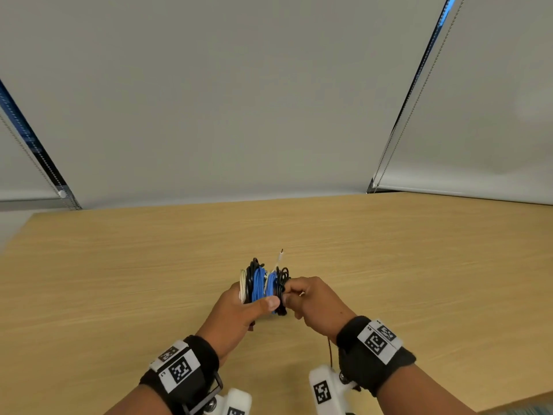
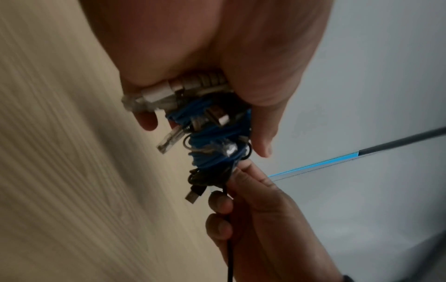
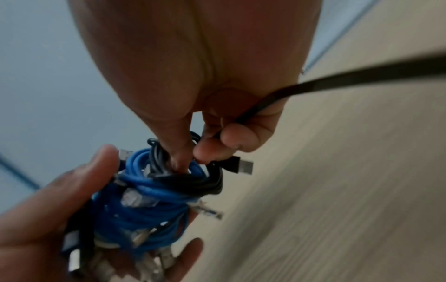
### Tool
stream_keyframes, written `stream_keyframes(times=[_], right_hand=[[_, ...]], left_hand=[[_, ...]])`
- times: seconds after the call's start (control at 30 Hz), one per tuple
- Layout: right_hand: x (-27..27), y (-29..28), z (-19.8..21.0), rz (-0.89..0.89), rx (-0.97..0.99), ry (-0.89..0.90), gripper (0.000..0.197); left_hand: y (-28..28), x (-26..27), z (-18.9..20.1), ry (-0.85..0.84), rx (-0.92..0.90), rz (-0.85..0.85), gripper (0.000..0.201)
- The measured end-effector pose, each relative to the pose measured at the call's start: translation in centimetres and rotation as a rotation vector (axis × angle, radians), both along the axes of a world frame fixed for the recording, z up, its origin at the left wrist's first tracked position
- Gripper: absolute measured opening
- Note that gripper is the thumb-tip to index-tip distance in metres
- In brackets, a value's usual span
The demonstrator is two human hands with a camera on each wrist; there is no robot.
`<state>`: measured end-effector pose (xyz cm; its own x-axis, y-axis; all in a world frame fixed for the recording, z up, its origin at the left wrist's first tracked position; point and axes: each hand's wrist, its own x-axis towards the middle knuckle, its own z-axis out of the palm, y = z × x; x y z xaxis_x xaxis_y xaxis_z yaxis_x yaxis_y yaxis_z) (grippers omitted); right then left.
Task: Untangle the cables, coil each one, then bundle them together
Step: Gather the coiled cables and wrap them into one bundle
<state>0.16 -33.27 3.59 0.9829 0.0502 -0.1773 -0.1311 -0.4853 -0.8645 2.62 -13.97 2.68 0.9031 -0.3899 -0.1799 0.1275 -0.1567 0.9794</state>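
Observation:
A bundle of coiled cables (image 1: 264,284) in white, black and blue is held above the wooden table (image 1: 119,280). My left hand (image 1: 245,304) grips the bundle (image 2: 212,141), thumb lying across the blue coils (image 3: 144,202). My right hand (image 1: 302,295) touches the bundle's right end and pinches a loose black cable (image 3: 362,76), which runs through its curled fingers (image 2: 219,206) and trails back toward the wrist. A black USB plug (image 3: 241,166) sticks out by those fingers. Clear network plugs (image 2: 169,142) poke out of the coils.
The light wooden table spreads wide on all sides of the hands. Pale roller blinds (image 1: 239,100) with bead chains hang behind its far edge. Wrist bands with printed markers (image 1: 179,369) sit on both forearms.

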Motion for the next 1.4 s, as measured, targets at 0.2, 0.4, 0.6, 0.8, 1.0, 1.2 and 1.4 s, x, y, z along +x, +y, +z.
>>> stream_keyframes(times=[0.2,0.4,0.6,0.8,1.0,1.2,1.4], right_hand=[[-0.8,-0.5,-1.7,-0.116,0.436,0.276,0.021],[-1.3,-0.4,-3.1,-0.119,0.565,0.368,0.034],[-1.0,-0.6,-3.5,-0.119,0.621,0.380,0.035],[-0.4,-0.8,-3.4,-0.187,0.689,0.401,0.034],[-0.1,-0.6,-3.0,-0.166,0.636,0.405,0.033],[-0.1,-0.4,-3.3,-0.169,0.668,0.400,0.034],[0.1,-0.6,-3.1,-0.149,0.657,0.388,0.035]], left_hand=[[1.1,0.3,0.2,0.268,-0.027,-0.078,0.054],[1.2,0.4,-0.4,-0.032,0.146,-0.065,0.054],[1.0,0.3,-0.8,-0.136,0.132,0.027,0.070],[0.9,0.9,-0.8,0.094,0.078,0.072,0.049],[-0.3,1.1,-0.2,0.056,0.094,0.053,0.042],[-0.6,1.6,-0.2,0.015,0.068,0.232,0.028],[-0.1,1.4,-0.3,-0.061,0.093,0.229,0.028]])
